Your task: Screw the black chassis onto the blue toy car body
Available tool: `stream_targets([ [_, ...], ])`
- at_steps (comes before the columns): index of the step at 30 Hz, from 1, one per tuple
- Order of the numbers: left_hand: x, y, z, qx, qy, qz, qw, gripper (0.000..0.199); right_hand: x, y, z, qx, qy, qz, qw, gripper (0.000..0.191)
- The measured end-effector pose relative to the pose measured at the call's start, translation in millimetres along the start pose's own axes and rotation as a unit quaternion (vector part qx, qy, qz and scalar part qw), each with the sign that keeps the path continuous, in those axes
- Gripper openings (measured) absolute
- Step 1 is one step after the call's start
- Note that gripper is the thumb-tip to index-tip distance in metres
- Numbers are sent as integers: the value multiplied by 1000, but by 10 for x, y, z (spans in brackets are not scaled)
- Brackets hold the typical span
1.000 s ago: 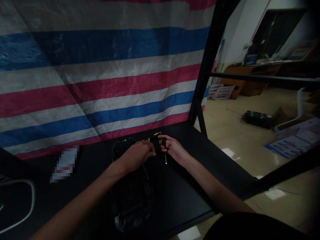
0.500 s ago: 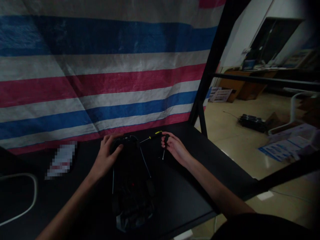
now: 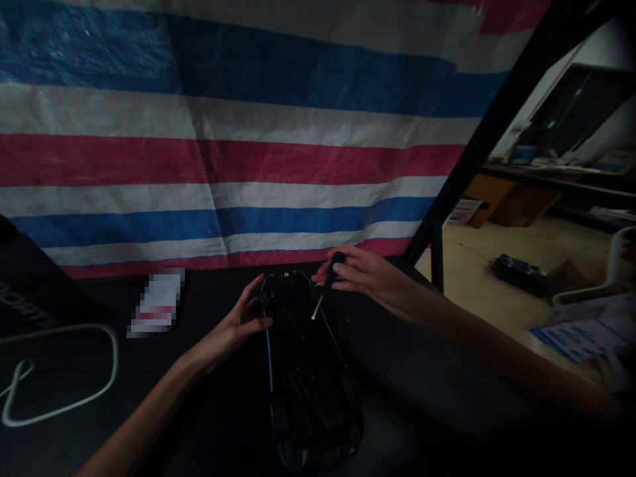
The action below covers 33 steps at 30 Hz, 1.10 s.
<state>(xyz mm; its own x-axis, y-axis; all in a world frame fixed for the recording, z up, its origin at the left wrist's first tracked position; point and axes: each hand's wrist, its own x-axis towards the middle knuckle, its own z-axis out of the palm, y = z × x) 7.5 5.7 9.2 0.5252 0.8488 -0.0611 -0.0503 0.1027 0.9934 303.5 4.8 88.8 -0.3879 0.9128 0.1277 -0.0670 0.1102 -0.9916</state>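
A dark toy car (image 3: 304, 338) with blue edging lies lengthwise on the black table, what looks like its underside up; a small red spot shows toward its near end. My left hand (image 3: 237, 328) grips its far left side, thumb over the edge and fingers along the flank. In my right hand (image 3: 365, 273) is a screwdriver (image 3: 328, 285), its black handle closed in the fingers. The shaft slants down and left, with the tip over the car's right part; whether it touches cannot be made out in the dim light.
A blurred-out white packet (image 3: 158, 303) lies left of the car. A white cable (image 3: 115, 361) loops at the left, near a black box (image 3: 34, 291) with lettering. Behind the table hangs a striped tarp (image 3: 278, 162); a black frame post (image 3: 460, 172) stands at the right.
My right hand has brought the screwdriver from beside the car to over it. My left hand has shifted from the far end to the left side. The view has turned left; the yellow-and-black screwdriver no longer shows.
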Motion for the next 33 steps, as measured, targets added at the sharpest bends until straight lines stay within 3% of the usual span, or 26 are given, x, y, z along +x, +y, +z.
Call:
stream_targets([
  [3,-9,3,-33,8,-16,9,1000,88,189,-265,324,-184,-104,-45,976,14],
  [5,-10,-17,-59,18,-13,13,1000,88,244,-346,534,-355,-121,-92,922,13],
  [7,-14,-43,-79,14,-8,14,1000,91,253,-363,699,-441,-112,-142,879,17],
  [10,-19,-71,-91,-5,-5,11,1000,95,228,-320,817,-442,-127,-171,872,17],
  [15,-10,-89,-100,-27,-11,11,1000,91,187,-213,801,-439,-137,-156,874,11],
  [18,-4,-101,-108,-33,-14,23,999,90,175,-167,832,-500,-139,-175,837,10],
  [20,-4,-105,-108,-33,-7,22,999,90,178,-149,868,-561,-108,-203,795,16],
  [22,-4,-104,-106,-31,-1,14,999,88,190,-152,891,-593,-80,-214,772,22],
  [27,11,-101,-110,-27,-3,21,999,88,215,-254,891,-526,-167,-219,805,5],
  [33,5,-121,-118,-33,9,25,999,83,231,-287,909,-559,-165,-211,785,15],
])
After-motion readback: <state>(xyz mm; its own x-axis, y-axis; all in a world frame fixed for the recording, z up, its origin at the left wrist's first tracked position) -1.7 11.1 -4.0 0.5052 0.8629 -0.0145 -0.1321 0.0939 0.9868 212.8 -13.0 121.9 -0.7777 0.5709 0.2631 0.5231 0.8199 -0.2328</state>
